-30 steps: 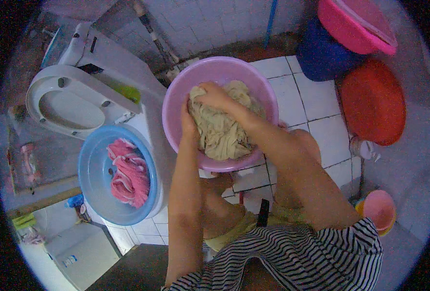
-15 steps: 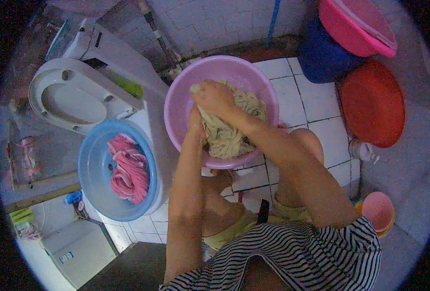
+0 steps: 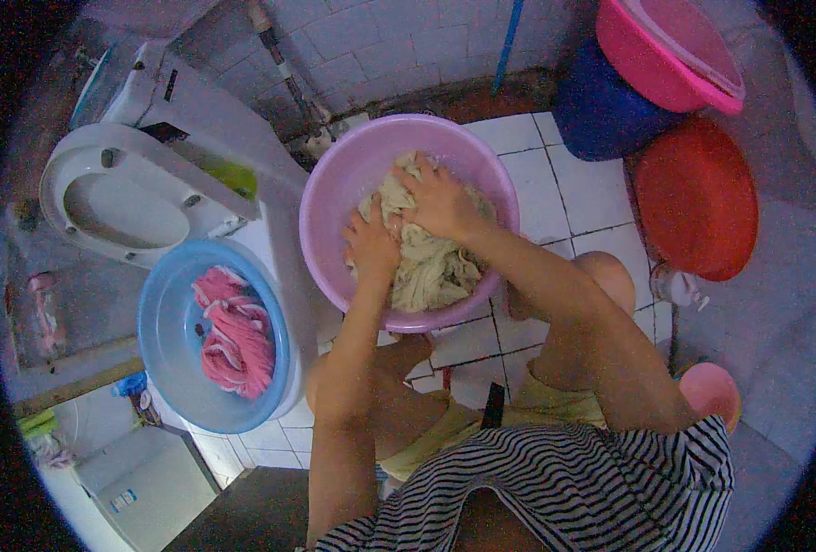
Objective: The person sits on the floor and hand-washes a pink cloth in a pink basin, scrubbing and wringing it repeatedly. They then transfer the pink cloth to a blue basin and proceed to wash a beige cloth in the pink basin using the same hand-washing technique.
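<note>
A wet, pale yellow-green cloth point(image 3: 431, 267) lies bunched in a purple plastic basin point(image 3: 330, 175) between my knees. My left hand point(image 3: 371, 244) rests on the cloth's left side with its fingers spread. Just to the right and a little farther off, my right hand point(image 3: 437, 202) presses on the upper part of the cloth, fingers also apart. Neither hand is closed round the fabric. What lies under the cloth is hidden.
To the left, a blue basin point(image 3: 164, 354) holding a pink cloth point(image 3: 238, 345) stands beside the toilet point(image 3: 127, 198). On the right are a dark blue bucket point(image 3: 601, 110) topped by a pink basin point(image 3: 647, 55), a red basin point(image 3: 693, 202) and a small pink container point(image 3: 710, 391).
Both hands had been gripping a raised bunch of the cloth close together. Now they have let it down, spread their fingers and lie on it, farther apart.
</note>
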Motion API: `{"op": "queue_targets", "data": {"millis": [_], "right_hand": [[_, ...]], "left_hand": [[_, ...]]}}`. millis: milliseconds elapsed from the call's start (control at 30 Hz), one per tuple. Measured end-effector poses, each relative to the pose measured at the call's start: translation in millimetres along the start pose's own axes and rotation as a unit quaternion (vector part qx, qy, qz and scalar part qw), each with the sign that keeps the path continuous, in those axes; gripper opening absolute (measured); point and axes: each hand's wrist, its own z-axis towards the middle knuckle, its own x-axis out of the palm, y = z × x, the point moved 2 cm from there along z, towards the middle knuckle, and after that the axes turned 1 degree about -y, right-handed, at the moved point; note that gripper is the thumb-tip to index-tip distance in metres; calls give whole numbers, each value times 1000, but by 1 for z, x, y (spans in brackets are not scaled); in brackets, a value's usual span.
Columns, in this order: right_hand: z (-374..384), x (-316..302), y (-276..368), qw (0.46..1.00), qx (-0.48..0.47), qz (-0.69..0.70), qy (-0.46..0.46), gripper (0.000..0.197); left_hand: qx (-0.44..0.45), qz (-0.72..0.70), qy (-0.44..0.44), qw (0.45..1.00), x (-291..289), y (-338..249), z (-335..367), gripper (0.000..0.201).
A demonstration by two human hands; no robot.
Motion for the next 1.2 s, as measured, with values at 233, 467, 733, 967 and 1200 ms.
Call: {"op": "queue_targets", "data": {"millis": [233,467,733,967,1200], "right_hand": [[41,13,-3,974,147,169,-15,67],[29,3,-34,657,235,694,180,43],[-36,-34,25,968,-185,139,100,69],[-41,-14,32,984,-160,2,75,85],[12,4,26,991,-103,-22,79,74]], "left_hand": [[-21,-166,63,984,9,21,60,45],[-61,-828,74,553,-62,-15,7,46],[153,-92,-47,983,-24,33,-54,53],[61,104,-58,991,3,5,-45,56],[30,74,-6,997,-7,13,11,54]]}}
